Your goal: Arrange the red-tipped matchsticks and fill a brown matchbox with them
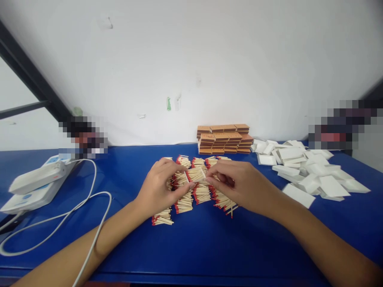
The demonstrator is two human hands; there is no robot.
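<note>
My left hand and my right hand meet over a spread of red-tipped matchsticks on the blue table. Both hands pinch a small white tray filled with matches, the left from its left side, the right from its right side. Loose bundles of matches lie under and around the hands. A stack of brown matchbox sleeves stands behind the matches against the wall.
A heap of white inner trays lies at the right. At the left sits a white device with a white cable looping toward the front edge. A white wall closes the back.
</note>
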